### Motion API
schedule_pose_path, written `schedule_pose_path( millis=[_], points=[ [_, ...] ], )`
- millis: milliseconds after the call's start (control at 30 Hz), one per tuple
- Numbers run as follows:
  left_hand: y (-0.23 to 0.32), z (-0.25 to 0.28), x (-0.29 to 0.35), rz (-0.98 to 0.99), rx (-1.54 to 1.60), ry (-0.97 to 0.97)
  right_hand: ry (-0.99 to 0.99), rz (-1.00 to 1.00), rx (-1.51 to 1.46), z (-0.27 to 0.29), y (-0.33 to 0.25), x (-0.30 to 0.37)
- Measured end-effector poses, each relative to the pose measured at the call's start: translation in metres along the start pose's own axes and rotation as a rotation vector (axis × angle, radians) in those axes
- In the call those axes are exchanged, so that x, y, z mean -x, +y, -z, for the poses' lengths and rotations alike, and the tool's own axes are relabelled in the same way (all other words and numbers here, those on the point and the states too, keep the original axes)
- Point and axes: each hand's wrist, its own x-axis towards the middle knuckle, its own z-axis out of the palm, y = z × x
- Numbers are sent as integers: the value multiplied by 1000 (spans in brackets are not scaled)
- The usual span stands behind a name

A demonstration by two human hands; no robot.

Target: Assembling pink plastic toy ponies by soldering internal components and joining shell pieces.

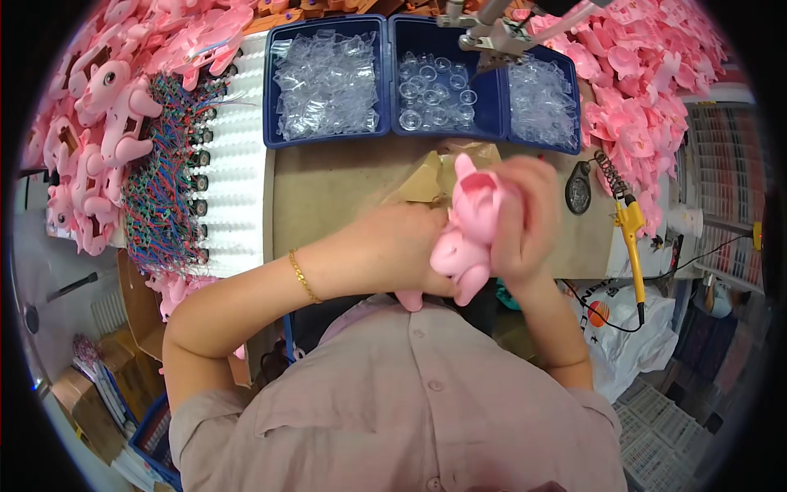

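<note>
A pink plastic animal toy (pixel 461 252) with a pointed ear or horn is held up over the near edge of the worktable (pixel 328 197). My left hand (pixel 398 246), with a gold bracelet at the wrist, is closed around the toy's body from the left. On the other side my right hand (pixel 529 217) curls its fingers against the toy's hollow, open head part; the fingers are slightly blurred. Just beyond the toy lies a brown folded piece of card or tape (pixel 422 182). My palms hide part of the toy's body.
Blue bins (pixel 266 90) with clear plastic parts line the back, under a metal fixture (pixel 496 45). Bundled coloured wires (pixel 164 180) lie on white foam (pixel 242 189) at left. Pink toy parts (pixel 648 123) heap on both sides. A yellow-handled soldering iron (pixel 631 230) hangs right.
</note>
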Motion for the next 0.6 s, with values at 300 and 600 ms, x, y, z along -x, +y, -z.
schedule_pose_path(
  millis=[300,600],
  points=[
    [44,-15,36,-153,-329,512,131,-373,-822,22,-62,-12],
    [42,-33,37,-217,-492,709,193,-128,-729,27,-66,-17]
  ],
)
